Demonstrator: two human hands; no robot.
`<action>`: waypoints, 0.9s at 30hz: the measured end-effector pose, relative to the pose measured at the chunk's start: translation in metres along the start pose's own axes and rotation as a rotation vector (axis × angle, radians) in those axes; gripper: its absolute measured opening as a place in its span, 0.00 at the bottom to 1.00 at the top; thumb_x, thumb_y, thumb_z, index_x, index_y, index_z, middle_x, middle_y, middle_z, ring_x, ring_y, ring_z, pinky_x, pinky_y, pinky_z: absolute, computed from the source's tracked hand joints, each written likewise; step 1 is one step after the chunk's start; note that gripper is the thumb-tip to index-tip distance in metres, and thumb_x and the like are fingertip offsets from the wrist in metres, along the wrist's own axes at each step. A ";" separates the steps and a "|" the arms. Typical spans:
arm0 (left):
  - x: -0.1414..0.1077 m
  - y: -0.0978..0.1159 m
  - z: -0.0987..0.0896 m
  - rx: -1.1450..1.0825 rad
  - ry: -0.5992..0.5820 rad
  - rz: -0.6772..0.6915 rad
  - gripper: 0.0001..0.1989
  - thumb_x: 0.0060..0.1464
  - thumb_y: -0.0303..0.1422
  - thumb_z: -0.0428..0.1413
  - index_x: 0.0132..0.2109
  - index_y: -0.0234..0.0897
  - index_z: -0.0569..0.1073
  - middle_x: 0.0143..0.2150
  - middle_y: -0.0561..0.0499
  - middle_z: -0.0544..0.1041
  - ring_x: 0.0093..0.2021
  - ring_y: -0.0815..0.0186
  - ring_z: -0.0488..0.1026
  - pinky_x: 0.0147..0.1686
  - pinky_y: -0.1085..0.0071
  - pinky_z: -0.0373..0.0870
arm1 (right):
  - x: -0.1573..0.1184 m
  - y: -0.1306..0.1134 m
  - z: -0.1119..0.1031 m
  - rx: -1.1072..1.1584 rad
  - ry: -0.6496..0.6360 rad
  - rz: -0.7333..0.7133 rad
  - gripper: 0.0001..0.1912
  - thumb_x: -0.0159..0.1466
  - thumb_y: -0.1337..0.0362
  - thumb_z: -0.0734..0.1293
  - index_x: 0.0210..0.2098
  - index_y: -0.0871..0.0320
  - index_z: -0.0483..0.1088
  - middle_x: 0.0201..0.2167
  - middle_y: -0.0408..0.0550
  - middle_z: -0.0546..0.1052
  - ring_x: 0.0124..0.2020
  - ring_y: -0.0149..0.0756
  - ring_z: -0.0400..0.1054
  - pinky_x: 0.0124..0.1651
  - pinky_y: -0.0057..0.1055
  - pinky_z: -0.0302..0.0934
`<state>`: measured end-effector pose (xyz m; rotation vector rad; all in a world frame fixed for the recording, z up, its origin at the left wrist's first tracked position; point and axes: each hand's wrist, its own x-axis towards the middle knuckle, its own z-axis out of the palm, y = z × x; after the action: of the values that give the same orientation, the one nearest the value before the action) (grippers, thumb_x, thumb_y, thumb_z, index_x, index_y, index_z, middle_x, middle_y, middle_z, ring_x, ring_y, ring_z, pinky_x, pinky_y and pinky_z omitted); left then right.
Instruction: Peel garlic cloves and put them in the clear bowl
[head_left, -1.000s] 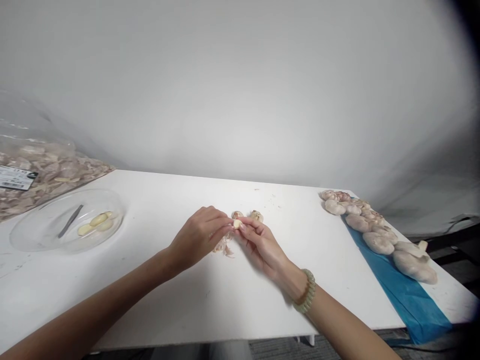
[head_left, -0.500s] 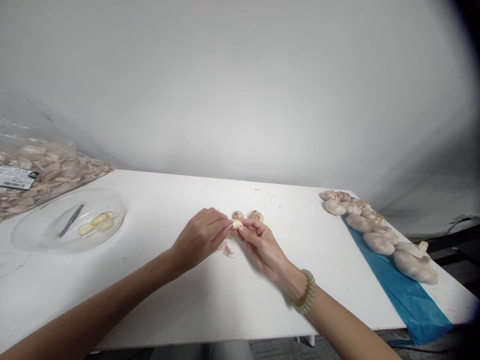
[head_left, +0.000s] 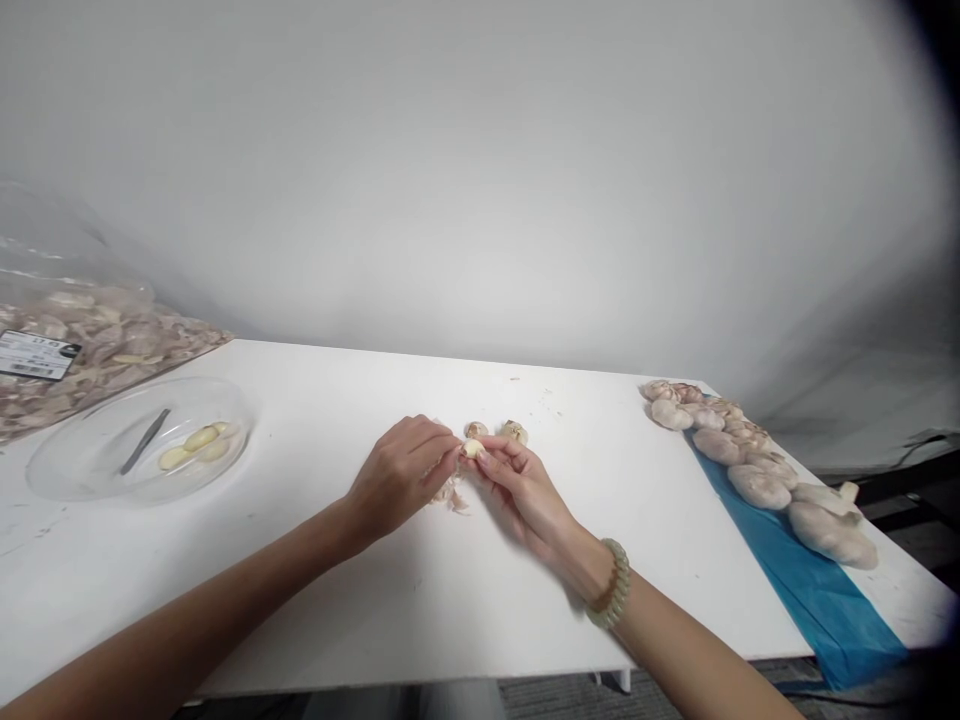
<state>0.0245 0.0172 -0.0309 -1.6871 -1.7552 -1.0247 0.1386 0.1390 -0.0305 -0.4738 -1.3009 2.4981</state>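
A pale garlic clove (head_left: 473,449) is pinched between the thumb and fingers of my right hand (head_left: 525,492), which has a beaded bracelet at the wrist. My left hand (head_left: 405,474) is closed at the clove's left end, its fingertips on a bit of brownish skin there. Loose papery skins (head_left: 451,496) lie on the white table just below the fingertips. Behind my hands sit two partial garlic pieces, one (head_left: 475,429) by the fingertips and another (head_left: 514,431) a little to the right.
On the left, a clear dish (head_left: 56,478) holds several peeled cloves (head_left: 201,438) and grey tweezers (head_left: 145,441). Beside it is a clear bag of garlic skins (head_left: 120,345). Several garlic bulbs (head_left: 757,486) line a blue plastic sheet (head_left: 802,590) at the right edge.
My left fingertips have shifted slightly left from the clove, and brownish skin now shows at its left end. My right hand has barely moved.
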 end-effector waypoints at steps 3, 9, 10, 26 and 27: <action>0.001 0.002 -0.001 -0.031 0.004 -0.027 0.05 0.54 0.23 0.51 0.32 0.34 0.70 0.29 0.50 0.74 0.31 0.69 0.67 0.32 0.71 0.64 | 0.001 0.001 -0.001 0.015 -0.014 0.000 0.12 0.50 0.66 0.73 0.34 0.60 0.72 0.33 0.46 0.75 0.36 0.28 0.70 0.49 0.26 0.61; 0.004 0.007 -0.003 -0.223 -0.068 -0.285 0.07 0.55 0.26 0.50 0.31 0.34 0.71 0.27 0.51 0.73 0.29 0.70 0.67 0.30 0.73 0.64 | 0.003 0.002 -0.002 -0.153 -0.004 -0.119 0.13 0.53 0.62 0.71 0.37 0.57 0.71 0.35 0.45 0.72 0.32 0.30 0.69 0.42 0.32 0.64; 0.004 0.008 -0.003 -0.247 -0.084 -0.337 0.07 0.55 0.26 0.50 0.30 0.34 0.71 0.27 0.52 0.73 0.28 0.70 0.67 0.29 0.73 0.64 | 0.002 0.001 -0.003 -0.233 -0.004 -0.181 0.12 0.54 0.61 0.70 0.37 0.56 0.70 0.35 0.45 0.71 0.29 0.30 0.68 0.37 0.32 0.65; 0.008 0.016 -0.008 -0.413 -0.173 -0.618 0.08 0.54 0.30 0.51 0.31 0.35 0.74 0.27 0.53 0.74 0.29 0.70 0.68 0.30 0.75 0.63 | 0.006 0.005 -0.009 -0.648 0.033 -0.421 0.09 0.55 0.61 0.69 0.34 0.56 0.74 0.35 0.50 0.76 0.38 0.39 0.69 0.43 0.38 0.63; 0.008 0.016 -0.008 -0.432 -0.165 -0.640 0.08 0.54 0.31 0.51 0.31 0.35 0.74 0.28 0.52 0.75 0.29 0.69 0.69 0.31 0.75 0.63 | 0.006 0.005 -0.009 -0.586 0.042 -0.381 0.09 0.54 0.60 0.69 0.33 0.57 0.74 0.34 0.50 0.76 0.38 0.39 0.69 0.43 0.39 0.63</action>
<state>0.0379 0.0152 -0.0176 -1.4910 -2.3963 -1.6781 0.1360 0.1454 -0.0403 -0.3488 -1.8981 1.7741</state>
